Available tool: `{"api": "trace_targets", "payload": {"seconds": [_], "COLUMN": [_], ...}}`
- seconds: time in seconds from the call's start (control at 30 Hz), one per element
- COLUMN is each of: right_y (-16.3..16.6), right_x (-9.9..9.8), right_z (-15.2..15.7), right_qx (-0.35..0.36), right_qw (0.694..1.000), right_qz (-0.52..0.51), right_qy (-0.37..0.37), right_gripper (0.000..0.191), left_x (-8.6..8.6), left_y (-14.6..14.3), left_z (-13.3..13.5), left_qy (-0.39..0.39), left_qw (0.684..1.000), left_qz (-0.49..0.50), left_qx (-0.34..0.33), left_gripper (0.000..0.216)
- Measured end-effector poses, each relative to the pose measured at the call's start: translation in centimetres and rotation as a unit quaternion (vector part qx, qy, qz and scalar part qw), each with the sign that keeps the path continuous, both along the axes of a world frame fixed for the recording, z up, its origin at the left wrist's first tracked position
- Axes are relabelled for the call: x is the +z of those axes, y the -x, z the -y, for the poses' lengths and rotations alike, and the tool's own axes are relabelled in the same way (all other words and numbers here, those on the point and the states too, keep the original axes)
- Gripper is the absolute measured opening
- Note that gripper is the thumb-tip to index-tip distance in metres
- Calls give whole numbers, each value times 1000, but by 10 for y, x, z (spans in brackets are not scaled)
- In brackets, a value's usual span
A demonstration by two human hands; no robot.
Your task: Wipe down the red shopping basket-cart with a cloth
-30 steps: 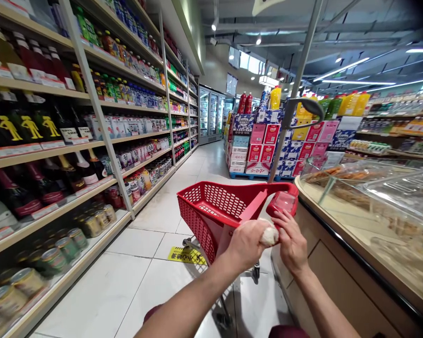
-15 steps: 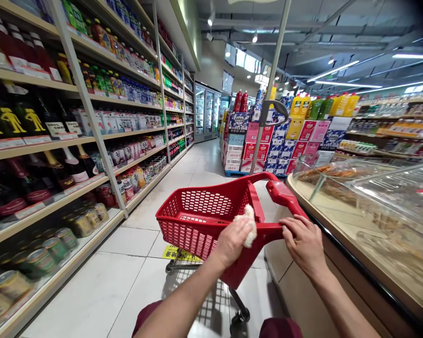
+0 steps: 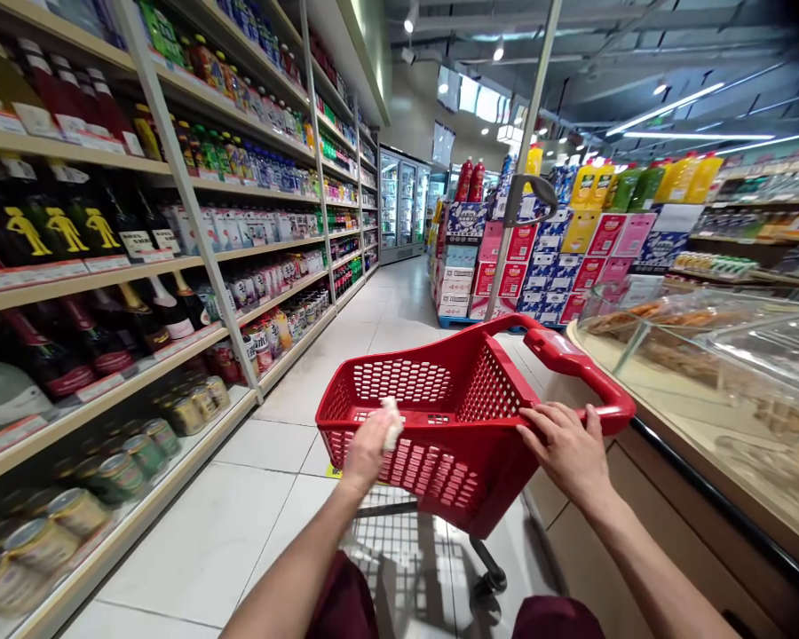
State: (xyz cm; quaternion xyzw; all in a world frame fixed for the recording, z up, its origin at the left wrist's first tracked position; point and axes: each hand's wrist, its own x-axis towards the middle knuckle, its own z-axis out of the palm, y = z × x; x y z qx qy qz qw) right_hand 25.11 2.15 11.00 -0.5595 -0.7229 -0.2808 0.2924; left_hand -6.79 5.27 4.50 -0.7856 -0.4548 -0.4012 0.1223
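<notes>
- Since half a second ago the left hand [image 3: 366, 448] has slid along the near rim of the red basket trolley [image 3: 439, 461], away from the base of the handle [image 3: 573, 359] and toward the basket's left corner, taking the white cloth [image 3: 392, 422] with it.
- One second ago both hands were bunched at the end of the handle with the cloth pressed there. Now they are well apart, one at each end of the near rim.
- The basket has also swung and tipped: its handle side now sits higher, and more of the mesh interior faces the camera.
- Left grip: curled shut around the cloth, which pokes out above the knuckles and touches the rim.
- Right hand [image 3: 565, 448]: fingers spread and laid over the rim just where the handle joins it. This is a loose, half-open grip that steadies the basket and does not clasp it.
- The trolley stands on the tiled floor [image 3: 259, 515], in the aisle between the bottle shelves [image 3: 139, 266] on the left and the glass-topped food case [image 3: 706, 390] on the right. Stacked cartons [image 3: 506, 257] lie beyond.
- My judgement on progress: the wiping has covered the handle and most of the near rim. The far rim, inner walls and bottom look unvisited, so much is left.
- Whether any surface is actually clean cannot be told from here.
</notes>
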Motion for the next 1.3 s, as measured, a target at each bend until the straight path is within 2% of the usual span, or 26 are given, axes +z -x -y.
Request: {"api": "trace_targets", "payload": {"seconds": [0.07, 0.1, 0.2, 0.27, 0.4, 0.5, 0.63, 0.7, 0.8, 0.97, 1.03, 1.17, 1.23, 1.3], "right_y": [7, 14, 37, 43, 34, 26, 19, 14, 7, -2, -4, 0, 3, 5], "right_x": [-3, -5, -11, -15, -19, -19, -18, -17, -15, -13, -13, -13, -13, -15], "right_z": [-2, -2, -3, -4, -6, -8, -7, -3, 7, 22, 26, 30, 30, 29], "right_qx": [5, 19, 72, 91, 128, 115, 105, 110, 104, 89, 91, 95, 94, 95], "right_qw": [1000, 1000, 997, 995, 990, 990, 989, 987, 987, 989, 989, 989, 989, 990], "right_qz": [-15, -16, -14, -23, -44, -74, -101, -107, -109, -104, -102, -108, -109, -107], "right_qy": [-3, 5, 28, 27, 29, 17, 27, 37, 47, 48, 47, 33, 21, 11], "right_gripper": [31, 29, 26, 27, 23, 21, 18, 15, 14, 14, 15, 16, 16, 17], "left_x": [-7, -9, -12, -11, -9, -13, -14, -8, 1, 0, 0, 4, 4, 1], "left_y": [22, 22, 1, -3, 41, 58, 34, 30, 29, -5, -2, 28, 26, 9], "left_z": [0, 0, 1, 0, -3, -3, 1, 4, 11, 25, 31, 42, 42, 38], "left_qy": [2, 0, 4, 17, 38, 41, 71, 92, 92, 81, 75, 54, 46, 44], "left_qw": [998, 998, 1000, 999, 995, 993, 997, 995, 989, 995, 995, 994, 995, 997], "left_qz": [23, 26, -14, -25, 49, 61, 26, 46, 94, 65, 60, 81, 76, 57], "left_qx": [53, 57, -12, -30, 74, 96, 14, 20, 71, 0, -5, 49, 54, 34], "left_gripper": [37, 37, 40, 40, 41, 44, 41, 38, 38, 33, 31, 34, 35, 33]}}
